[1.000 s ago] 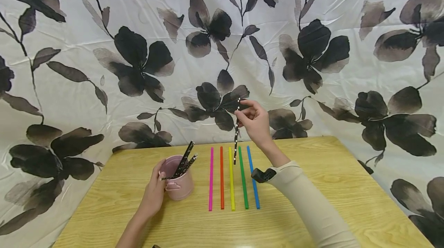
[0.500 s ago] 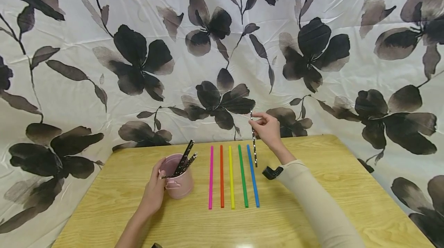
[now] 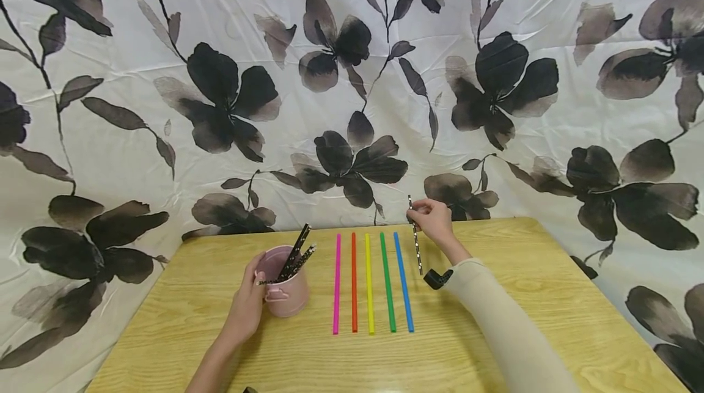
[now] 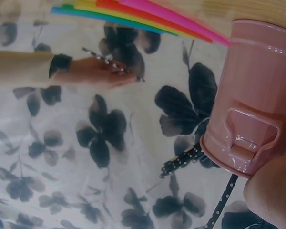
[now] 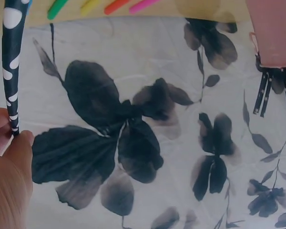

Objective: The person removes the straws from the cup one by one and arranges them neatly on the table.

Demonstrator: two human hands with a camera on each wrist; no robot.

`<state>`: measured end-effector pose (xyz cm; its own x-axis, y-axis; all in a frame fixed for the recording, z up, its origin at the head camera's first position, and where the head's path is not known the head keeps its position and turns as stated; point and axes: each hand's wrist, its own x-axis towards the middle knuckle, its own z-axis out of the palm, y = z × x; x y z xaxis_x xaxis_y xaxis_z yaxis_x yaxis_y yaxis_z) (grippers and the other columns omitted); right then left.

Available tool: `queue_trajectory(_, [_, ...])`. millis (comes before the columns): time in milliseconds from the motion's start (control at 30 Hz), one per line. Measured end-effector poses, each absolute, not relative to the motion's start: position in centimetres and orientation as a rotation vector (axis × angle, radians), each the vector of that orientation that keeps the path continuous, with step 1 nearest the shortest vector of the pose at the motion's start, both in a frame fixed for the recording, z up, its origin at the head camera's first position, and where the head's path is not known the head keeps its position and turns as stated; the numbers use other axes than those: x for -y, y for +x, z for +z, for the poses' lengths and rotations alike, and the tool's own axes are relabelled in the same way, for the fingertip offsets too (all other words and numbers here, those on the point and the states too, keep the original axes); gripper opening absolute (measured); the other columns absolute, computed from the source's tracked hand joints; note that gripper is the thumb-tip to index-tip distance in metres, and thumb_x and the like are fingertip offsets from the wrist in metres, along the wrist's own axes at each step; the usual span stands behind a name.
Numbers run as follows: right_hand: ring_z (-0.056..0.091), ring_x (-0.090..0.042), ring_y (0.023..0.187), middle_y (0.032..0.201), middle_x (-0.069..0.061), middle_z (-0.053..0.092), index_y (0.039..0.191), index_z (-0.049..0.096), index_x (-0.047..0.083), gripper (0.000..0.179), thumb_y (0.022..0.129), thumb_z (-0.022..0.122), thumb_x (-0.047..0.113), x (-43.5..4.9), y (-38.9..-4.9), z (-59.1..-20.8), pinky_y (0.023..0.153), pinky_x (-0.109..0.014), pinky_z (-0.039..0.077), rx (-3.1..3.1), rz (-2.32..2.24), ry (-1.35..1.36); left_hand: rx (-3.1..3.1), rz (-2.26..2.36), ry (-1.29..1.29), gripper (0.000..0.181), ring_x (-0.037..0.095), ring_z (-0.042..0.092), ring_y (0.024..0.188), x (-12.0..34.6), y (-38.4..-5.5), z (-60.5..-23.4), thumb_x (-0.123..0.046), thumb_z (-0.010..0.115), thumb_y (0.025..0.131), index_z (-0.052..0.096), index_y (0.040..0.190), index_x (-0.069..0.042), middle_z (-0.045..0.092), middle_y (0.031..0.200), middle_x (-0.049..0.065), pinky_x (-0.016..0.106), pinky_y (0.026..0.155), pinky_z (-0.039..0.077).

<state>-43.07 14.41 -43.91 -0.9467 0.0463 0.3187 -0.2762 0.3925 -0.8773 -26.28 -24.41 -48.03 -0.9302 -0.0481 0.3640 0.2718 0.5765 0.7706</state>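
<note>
My right hand [image 3: 436,222] pinches a black straw with white dots [image 3: 417,249] near its upper end, with the lower end slanting down just right of the blue straw [image 3: 404,283]. In the right wrist view the thumb and fingers [image 5: 14,176] grip this dotted straw [image 5: 12,62]. On the left, my left hand [image 3: 246,310] holds a small pink bucket [image 3: 288,300] by its side and rim. Several more black dotted straws [image 3: 297,255] lean inside the bucket. Its folded handle [image 4: 252,129] shows in the left wrist view.
Left of the blue straw lie a green [image 3: 388,283], a yellow [image 3: 370,283], a red [image 3: 354,283] and a pink straw [image 3: 337,283], side by side on the wooden table [image 3: 165,319]. A floral cloth [image 3: 352,87] hangs behind the table's back edge.
My right hand has carried the dotted straw rightward past the green and blue straws and lowered it toward the table. The left hand stays at the bucket.
</note>
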Motion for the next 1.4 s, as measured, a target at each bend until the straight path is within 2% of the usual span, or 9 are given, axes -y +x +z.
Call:
queue_trajectory(200, [0.058,-0.021,0.049,0.068,-0.008,0.063,0.096,0.064,0.007,0.023,0.077,0.068,0.020,-14.5,-43.7,-45.7,0.046,-0.029,0.044,2.427,1.529,0.175,2.465,-1.279,-0.182,0.041,0.034,0.040,0.113,24.5,-26.2,-48.1,-0.035,0.025,0.097,0.021,0.138,-0.033,0.037,0.133,0.014,0.053,0.084,0.034])
queue_trajectory(300, [0.057,-0.021,0.047,0.063,-0.004,0.061,0.094,0.065,0.005,0.022,0.077,0.069,0.018,-14.7,-44.1,-46.6,0.045,-0.028,0.043,2.448,1.475,0.163,2.466,-1.260,-0.182,0.041,0.036,0.037,0.116,24.4,-26.2,-48.2,-0.033,0.025,0.097,0.021,0.138,-0.030,0.035,0.135,0.014,0.055,0.087,0.031])
queue_trajectory(433, [0.056,-0.019,0.046,0.060,-0.004,0.060,0.093,0.065,0.003,0.021,0.076,0.068,0.015,-15.0,-44.6,-47.7,0.047,-0.025,0.041,2.476,1.408,0.139,2.461,-1.260,-0.192,0.042,0.036,0.035,0.117,24.3,-26.2,-48.3,-0.033,0.026,0.097,0.022,0.139,-0.026,0.034,0.135,0.014,0.056,0.088,0.029])
queue_trajectory(767, [0.053,-0.018,0.041,0.056,-0.007,0.058,0.095,0.064,0.000,0.021,0.077,0.066,0.012,-14.9,-45.4,-49.4,0.040,-0.028,0.042,2.495,1.546,0.136,2.444,-1.313,-0.197,0.041,0.031,0.037,0.117,24.1,-26.5,-48.3,-0.035,0.025,0.097,0.021,0.137,-0.033,0.036,0.134,0.011,0.053,0.087,0.033])
queue_trajectory(967, [0.053,-0.018,0.040,0.056,-0.008,0.058,0.095,0.065,0.002,0.023,0.076,0.068,0.013,-14.6,-45.1,-49.9,0.040,-0.028,0.043,2.522,1.546,0.073,2.431,-1.301,-0.222,0.042,0.030,0.034,0.118,24.0,-26.6,-48.2,-0.034,0.025,0.097,0.023,0.138,-0.027,0.035,0.135,0.011,0.053,0.090,0.030])
queue_trajectory(1133, [0.055,-0.019,0.042,0.058,-0.007,0.059,0.097,0.065,0.003,0.024,0.076,0.068,0.015,-14.5,-45.0,-50.5,0.041,-0.028,0.044,2.562,1.535,0.047,2.425,-1.304,-0.214,0.041,0.030,0.039,0.115,24.1,-26.5,-48.2,-0.033,0.026,0.097,0.024,0.138,-0.026,0.037,0.133,0.012,0.051,0.086,0.035])
queue_trajectory(1267, [0.055,-0.018,0.043,0.058,-0.006,0.059,0.095,0.066,0.006,0.022,0.076,0.068,0.017,-14.3,-45.0,-51.2,0.042,-0.028,0.044,2.590,1.504,0.027,2.441,-1.287,-0.205,0.040,0.030,0.038,0.115,24.2,-26.4,-48.2,-0.032,0.026,0.097,0.023,0.137,-0.031,0.037,0.133,0.011,0.052,0.085,0.034])
queue_trajectory(1400, [0.055,-0.017,0.043,0.058,-0.006,0.059,0.092,0.067,0.006,0.020,0.075,0.069,0.017,-14.0,-45.1,-51.5,0.042,-0.028,0.044,2.590,1.475,0.043,2.444,-1.277,-0.178,0.039,0.031,0.044,0.109,24.4,-26.3,-48.1,-0.032,0.027,0.097,0.023,0.136,-0.035,0.042,0.129,0.012,0.051,0.083,0.036])
